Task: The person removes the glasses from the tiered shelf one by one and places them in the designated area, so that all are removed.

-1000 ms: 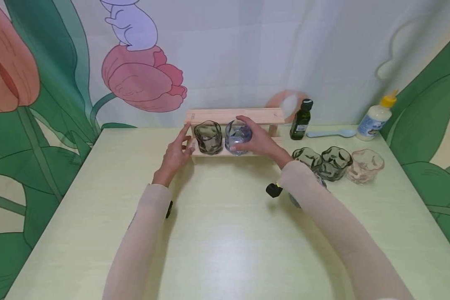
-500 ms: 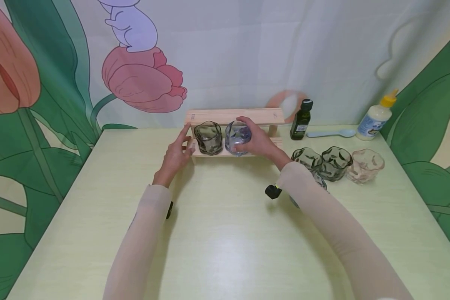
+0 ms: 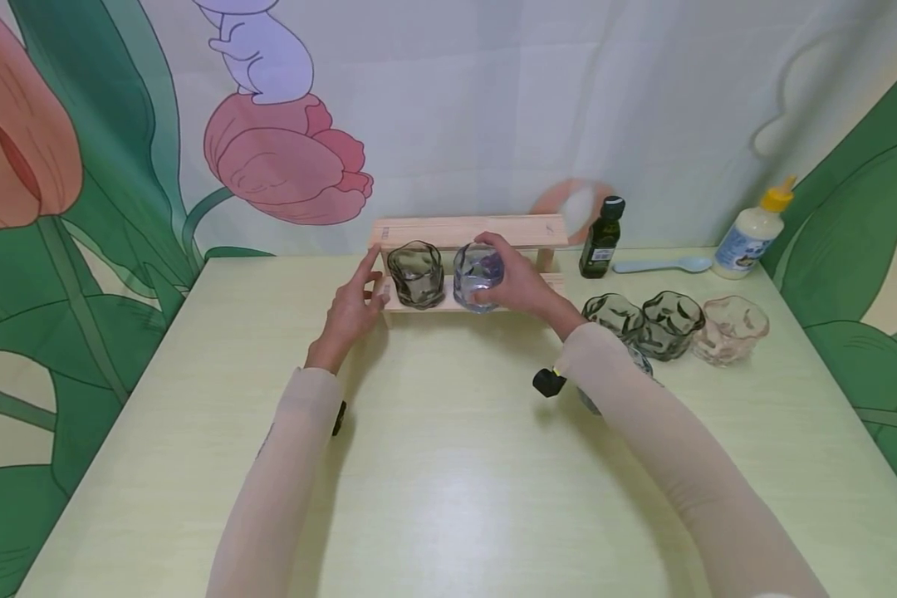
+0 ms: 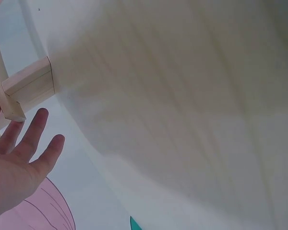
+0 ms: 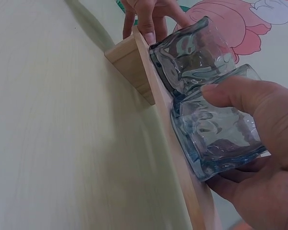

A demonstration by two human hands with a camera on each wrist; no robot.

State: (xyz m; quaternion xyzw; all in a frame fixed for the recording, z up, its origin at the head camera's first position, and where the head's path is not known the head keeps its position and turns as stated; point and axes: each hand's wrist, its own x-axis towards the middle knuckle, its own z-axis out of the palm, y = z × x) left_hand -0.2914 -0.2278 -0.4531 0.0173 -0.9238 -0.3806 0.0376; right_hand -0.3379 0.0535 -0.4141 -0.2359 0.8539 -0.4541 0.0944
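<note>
My right hand (image 3: 519, 278) holds a clear bluish glass cup (image 3: 476, 278) on the lower tier of a small two-tier wooden shelf (image 3: 467, 231). In the right wrist view my thumb lies along the side of this blue cup (image 5: 221, 129), with other fingers under its far side. Just to its left on the same tier is a smoky grey-green glass cup (image 3: 416, 276). At the shelf's left end, my left hand (image 3: 353, 311) touches the wood, its fingers spread and mostly straight. The left wrist view has those fingers (image 4: 36, 127) beside the board's end.
Right of the shelf stand a dark green bottle (image 3: 601, 238), a pale blue spoon (image 3: 661, 266) and a white glue bottle (image 3: 749, 241) with a yellow cap. Two dark cups (image 3: 670, 325) and a pink cup (image 3: 730, 330) sit nearer; my right sleeve partly hides another bluish cup (image 3: 589, 402).
The blue cup in my right hand has shifted slightly rightward and toward the shelf's front, widening the gap to the dark cup. My left hand stays at the shelf's end.
</note>
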